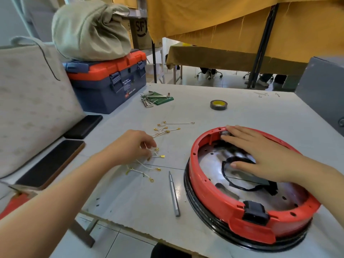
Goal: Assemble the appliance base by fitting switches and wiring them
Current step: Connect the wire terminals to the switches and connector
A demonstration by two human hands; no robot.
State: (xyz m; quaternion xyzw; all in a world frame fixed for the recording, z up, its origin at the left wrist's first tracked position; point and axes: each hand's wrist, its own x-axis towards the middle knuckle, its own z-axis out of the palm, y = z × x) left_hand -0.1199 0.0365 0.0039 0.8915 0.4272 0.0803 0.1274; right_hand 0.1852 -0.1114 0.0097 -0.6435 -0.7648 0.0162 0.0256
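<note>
The round red appliance base (208, 185) lies upside down at the right of the table, with a shiny metal plate inside and a black switch (255, 212) fitted in its near rim. My right hand (260, 153) lies flat over the base with straight fingers, the fingertips at a small grey part (224, 133) by the far rim. Several short white wires with gold terminals (165, 127) are scattered left of the base. My left hand (134, 144) reaches into them, fingers curled and pinching a white wire (155, 155).
A grey pen-like screwdriver (174, 194) lies just left of the base. Black tape roll (218, 104), hex keys on a green card (156, 99), blue-and-orange toolbox (109, 84), two dark phones (50, 162) and a cloth bag (29, 101) stand at the left and back.
</note>
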